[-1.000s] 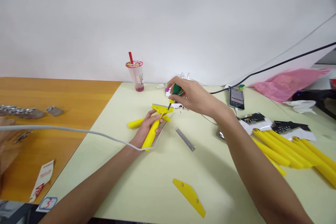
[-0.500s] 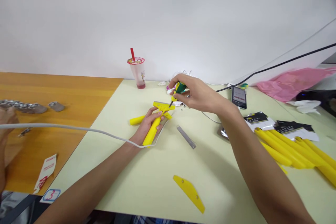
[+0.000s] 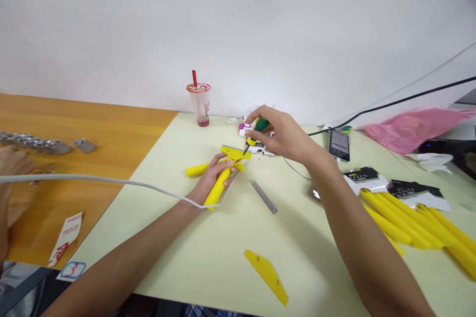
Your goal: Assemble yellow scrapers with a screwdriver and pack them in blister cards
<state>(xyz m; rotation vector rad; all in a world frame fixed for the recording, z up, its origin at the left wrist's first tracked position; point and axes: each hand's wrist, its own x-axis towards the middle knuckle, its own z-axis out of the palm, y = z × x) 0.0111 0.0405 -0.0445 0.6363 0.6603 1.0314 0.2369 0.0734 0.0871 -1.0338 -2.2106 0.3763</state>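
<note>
My left hand [image 3: 214, 173] is closed around the handle of a yellow scraper [image 3: 217, 189], whose wide head points up and away from me. In my right hand [image 3: 284, 133] is a screwdriver [image 3: 262, 125] with a green and yellow handle. Its tip meets the right part of the scraper's head, where a screw seems to sit. Behind the left hand lies another yellow handle [image 3: 195, 171], partly hidden. To the right of the scraper a flat metal blade [image 3: 264, 197] rests on the table. Nearer to me lies a loose yellow plate [image 3: 266, 276] with two holes.
Several yellow handles [image 3: 409, 218] are piled at the right, beside black and white packets [image 3: 366, 177] and a phone [image 3: 339, 143]. A drink cup [image 3: 201, 106] stands at the back. A grey cable [image 3: 148, 185] crosses my left wrist. Another person's hand [image 3: 15, 163] works by metal pieces [image 3: 33, 142].
The view has shifted slightly. The screwdriver's tip stays at the scraper's head, and both hands keep their hold. On the left, the other person's hand has moved a little.
</note>
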